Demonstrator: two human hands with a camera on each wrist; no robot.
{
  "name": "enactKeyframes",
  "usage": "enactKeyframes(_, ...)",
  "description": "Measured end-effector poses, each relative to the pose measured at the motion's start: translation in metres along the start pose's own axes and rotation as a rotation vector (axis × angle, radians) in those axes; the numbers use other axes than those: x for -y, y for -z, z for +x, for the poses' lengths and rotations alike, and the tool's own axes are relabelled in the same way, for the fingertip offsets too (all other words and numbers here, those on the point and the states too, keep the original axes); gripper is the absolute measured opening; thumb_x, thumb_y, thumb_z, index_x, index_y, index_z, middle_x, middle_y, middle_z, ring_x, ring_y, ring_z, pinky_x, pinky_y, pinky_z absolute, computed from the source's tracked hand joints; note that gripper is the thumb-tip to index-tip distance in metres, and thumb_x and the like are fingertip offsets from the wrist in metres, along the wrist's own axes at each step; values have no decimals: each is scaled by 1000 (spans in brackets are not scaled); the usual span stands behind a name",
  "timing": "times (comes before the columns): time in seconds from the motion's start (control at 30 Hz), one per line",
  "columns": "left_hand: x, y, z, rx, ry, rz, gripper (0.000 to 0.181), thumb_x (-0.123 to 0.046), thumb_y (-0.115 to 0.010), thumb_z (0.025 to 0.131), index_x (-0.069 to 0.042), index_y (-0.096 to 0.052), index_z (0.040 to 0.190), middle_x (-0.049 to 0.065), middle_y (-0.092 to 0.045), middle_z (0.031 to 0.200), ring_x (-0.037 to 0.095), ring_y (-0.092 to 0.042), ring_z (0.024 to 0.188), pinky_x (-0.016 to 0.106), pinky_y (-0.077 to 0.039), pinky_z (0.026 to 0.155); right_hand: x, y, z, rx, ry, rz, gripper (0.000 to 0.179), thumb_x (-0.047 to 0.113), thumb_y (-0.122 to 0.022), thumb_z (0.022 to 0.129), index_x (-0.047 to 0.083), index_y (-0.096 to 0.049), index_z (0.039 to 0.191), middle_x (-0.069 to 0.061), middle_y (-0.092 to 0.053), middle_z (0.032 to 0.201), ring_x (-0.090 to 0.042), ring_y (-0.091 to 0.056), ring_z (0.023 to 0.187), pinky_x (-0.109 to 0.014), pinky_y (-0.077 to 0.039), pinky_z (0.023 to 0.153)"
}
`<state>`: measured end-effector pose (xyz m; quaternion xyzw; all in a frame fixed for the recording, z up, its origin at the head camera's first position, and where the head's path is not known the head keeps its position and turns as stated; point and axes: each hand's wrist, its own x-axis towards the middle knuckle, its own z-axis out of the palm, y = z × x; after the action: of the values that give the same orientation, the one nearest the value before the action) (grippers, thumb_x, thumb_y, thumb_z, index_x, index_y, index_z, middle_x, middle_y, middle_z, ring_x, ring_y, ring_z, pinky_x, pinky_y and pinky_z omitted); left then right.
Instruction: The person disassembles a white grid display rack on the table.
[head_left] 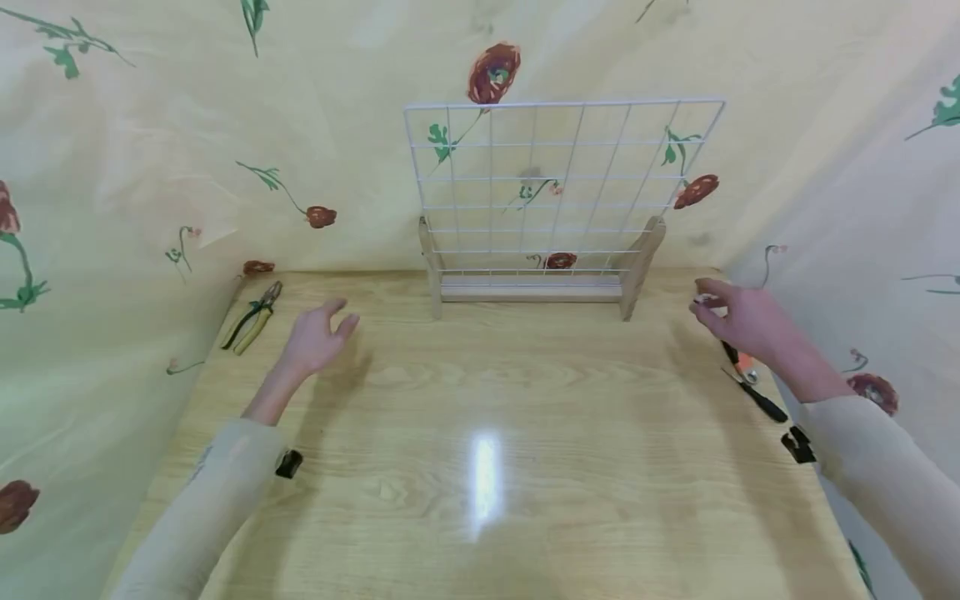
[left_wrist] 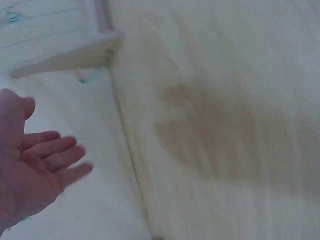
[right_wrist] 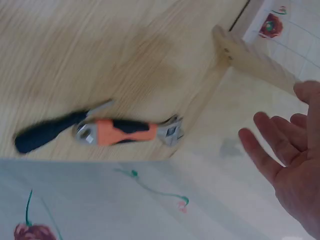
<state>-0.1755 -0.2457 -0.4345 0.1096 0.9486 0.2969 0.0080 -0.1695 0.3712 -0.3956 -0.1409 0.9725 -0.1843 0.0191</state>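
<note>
My left hand (head_left: 318, 337) hovers above the left part of the table, its fingers spread loosely around nothing. The left wrist view shows the same hand (left_wrist: 40, 165) with its palm bare. To its left lie pliers (head_left: 255, 321) with one yellowish and one black handle. On the far side, my right hand (head_left: 742, 317) is held over the table's right edge, fingers loosely bent. Below it is an orange and black adjustable wrench (right_wrist: 127, 132), partly hidden by the hand in the head view. A black screwdriver (right_wrist: 52, 131) lies beside the wrench.
A white wire grid (head_left: 573, 177) leans back in a wooden stand (head_left: 532, 292) at the back of the wooden table (head_left: 420, 467). Flower-patterned sheeting (head_left: 360, 167) surrounds the back and sides. A small black device (head_left: 288, 463) sits at the left cuff.
</note>
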Motion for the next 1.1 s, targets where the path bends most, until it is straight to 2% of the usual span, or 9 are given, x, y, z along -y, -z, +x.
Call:
enactKeyframes(0.03,-9,-2,9,-34,1,-59,47,-20,-52,105,17,-49,134,35,-56,129,49,-54,119,59,-46,102,2,2,4,-33,1,32,43,17,-57,102,-12,-52,133,-33,-67,104,-33,-65,62,-30,-44,44)
enactKeyframes(0.07,-18,-3,19,-67,3,-126,41,-16,-53,104,16,-54,131,33,-62,121,47,-60,111,57,-51,96,5,4,10,-74,1,63,38,15,-57,102,-11,-56,129,-32,-66,110,-34,-67,69,-26,-45,46)
enactKeyframes(0.13,-38,-4,40,-119,2,-251,34,-10,-55,103,14,-58,126,30,-66,114,44,-64,105,53,-54,93,9,9,23,-171,15,112,31,11,-58,101,-11,-61,123,-29,-68,106,-40,-68,81,-16,-45,52)
enactKeyframes(0.2,-56,-3,60,-146,-5,-322,33,-8,-56,102,13,-57,127,29,-65,115,41,-64,106,49,-55,92,14,13,36,-241,6,173,29,10,-58,100,-10,-63,121,-29,-67,106,-42,-66,85,-9,-44,52)
enactKeyframes(0.3,-76,-4,87,-128,-3,-401,40,-6,-57,101,10,-50,136,28,-59,127,41,-59,116,47,-54,97,21,19,52,-268,-36,268,34,11,-57,100,-9,-59,127,-30,-62,117,-36,-65,94,-4,-44,56)
enactKeyframes(0.43,-91,-7,109,-65,14,-449,52,-5,-58,100,5,-39,147,26,-49,141,41,-52,127,46,-50,103,25,20,66,-235,-76,369,44,11,-54,101,-9,-47,140,-31,-51,134,-36,-61,103,-4,-48,59)
enactKeyframes(0.67,-97,-15,124,-35,6,-486,53,2,-57,98,3,-39,147,27,-47,143,42,-51,127,43,-50,104,28,15,81,-181,-103,480,49,2,-53,100,-10,-38,145,-33,-43,142,-50,-53,117,-7,-52,65)
enactKeyframes(0.9,-93,-21,128,-14,14,-497,50,9,-53,96,3,-44,144,25,-48,142,44,-54,122,43,-57,94,28,11,89,-116,-117,538,47,-2,-48,102,-10,-35,146,-33,-40,143,-53,-50,122,-24,-61,74)
enactKeyframes(1.1,-92,-24,131,-15,15,-506,50,10,-53,95,2,-45,144,26,-49,141,45,-57,119,43,-58,92,28,11,93,-96,-82,583,47,-7,-45,100,-14,-35,145,-37,-40,141,-56,-48,122,-19,-60,71)
